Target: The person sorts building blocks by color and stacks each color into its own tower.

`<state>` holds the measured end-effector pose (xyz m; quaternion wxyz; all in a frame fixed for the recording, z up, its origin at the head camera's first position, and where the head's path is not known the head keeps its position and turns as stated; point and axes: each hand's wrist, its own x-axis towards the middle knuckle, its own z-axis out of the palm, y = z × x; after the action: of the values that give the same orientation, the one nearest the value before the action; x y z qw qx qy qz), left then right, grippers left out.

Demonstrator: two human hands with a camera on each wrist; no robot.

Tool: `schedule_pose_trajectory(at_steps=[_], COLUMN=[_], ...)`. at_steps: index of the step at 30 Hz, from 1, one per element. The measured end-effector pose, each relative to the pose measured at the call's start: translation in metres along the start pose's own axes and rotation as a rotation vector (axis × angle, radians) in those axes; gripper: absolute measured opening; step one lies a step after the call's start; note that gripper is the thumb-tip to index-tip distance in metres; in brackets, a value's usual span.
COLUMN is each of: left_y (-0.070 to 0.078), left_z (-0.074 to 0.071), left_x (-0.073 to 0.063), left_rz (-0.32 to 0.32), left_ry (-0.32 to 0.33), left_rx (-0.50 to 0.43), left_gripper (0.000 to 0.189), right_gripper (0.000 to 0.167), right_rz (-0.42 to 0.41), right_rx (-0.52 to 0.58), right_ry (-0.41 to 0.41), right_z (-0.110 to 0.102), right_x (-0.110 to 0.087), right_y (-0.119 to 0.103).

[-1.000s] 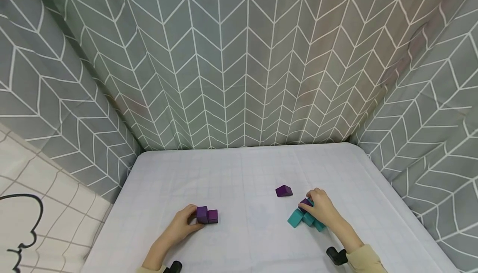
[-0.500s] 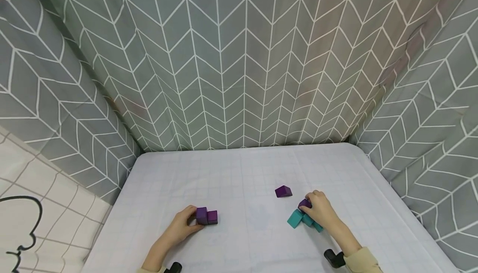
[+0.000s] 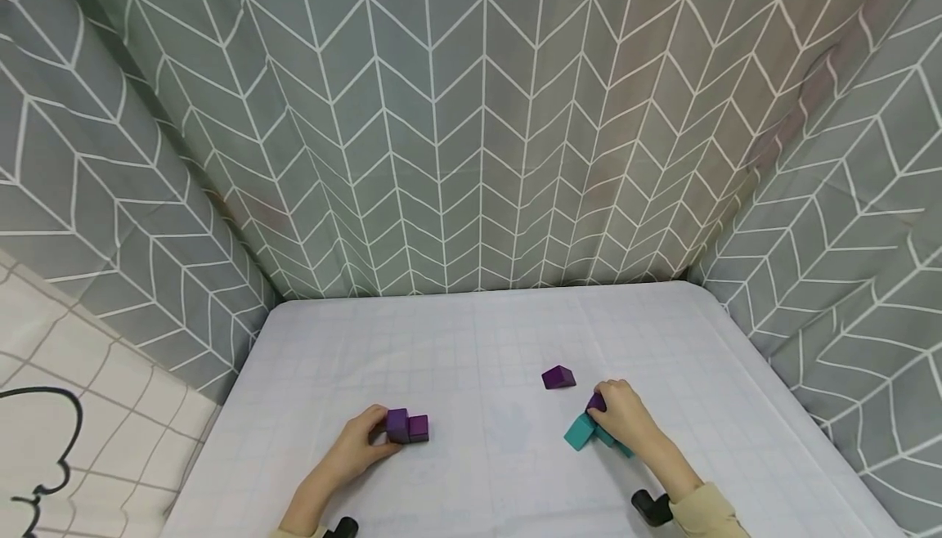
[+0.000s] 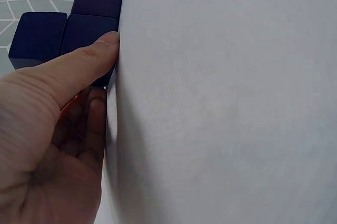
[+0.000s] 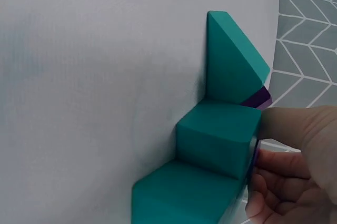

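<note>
On the left of the table, my left hand [image 3: 361, 442] grips dark purple blocks [image 3: 397, 425] between thumb and fingers. A purple cube [image 3: 419, 428] touches their right side; the left wrist view shows the thumb pressing one cube [image 4: 87, 29] of this joined group. Further right, my right hand [image 3: 625, 415] pinches a purple block [image 3: 596, 401], mostly covered by the fingers. It lies against a teal wedge [image 5: 231, 60] and stepped teal blocks [image 5: 216, 134], which touch one another. The palm partly hides the teal row in the head view.
A loose purple wedge [image 3: 558, 377] lies beyond the teal blocks. White cloth covers the table [image 3: 471, 481]. Grey patterned curtains [image 3: 456, 154] enclose its back and sides. Black wrist cameras [image 3: 652, 508] sit close to the tabletop.
My right hand has shifted slightly left and nearer, bringing the purple block toward the teal wedge. The teal pieces moved only slightly. The left hand and its blocks stayed nearly still.
</note>
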<state>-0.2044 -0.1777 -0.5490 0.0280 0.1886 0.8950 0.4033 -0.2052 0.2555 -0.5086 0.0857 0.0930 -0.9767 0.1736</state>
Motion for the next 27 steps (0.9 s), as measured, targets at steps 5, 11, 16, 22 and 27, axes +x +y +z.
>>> schedule_pose_trajectory(at_steps=[5, 11, 16, 22, 27], left_y=[-0.0018, -0.0021, -0.0018, -0.0013, -0.001], left_z=[0.0008, 0.0021, 0.0016, 0.0005, 0.0002], left_x=[-0.0002, -0.0005, -0.001, -0.0012, -0.0009], left_rz=[0.002, 0.013, 0.014, 0.011, 0.016], left_ry=[0.004, 0.008, 0.005, -0.005, -0.001], left_rx=[0.004, 0.006, 0.001, -0.007, -0.007], left_gripper=[0.036, 0.036, 0.036, 0.036, 0.035], right_gripper=[0.027, 0.026, 0.026, 0.026, 0.025], right_rz=[0.012, 0.031, 0.036, 0.042, 0.037], right_rx=[-0.006, -0.019, -0.014, -0.01, -0.008], right_ry=[-0.014, -0.025, -0.027, -0.03, -0.02], right_z=[0.0024, 0.002, 0.0023, 0.0029, 0.0025], right_x=[0.0001, -0.0002, -0.0009, -0.0018, -0.0016], right_y=[0.0004, -0.0014, -0.0017, -0.0018, -0.0022])
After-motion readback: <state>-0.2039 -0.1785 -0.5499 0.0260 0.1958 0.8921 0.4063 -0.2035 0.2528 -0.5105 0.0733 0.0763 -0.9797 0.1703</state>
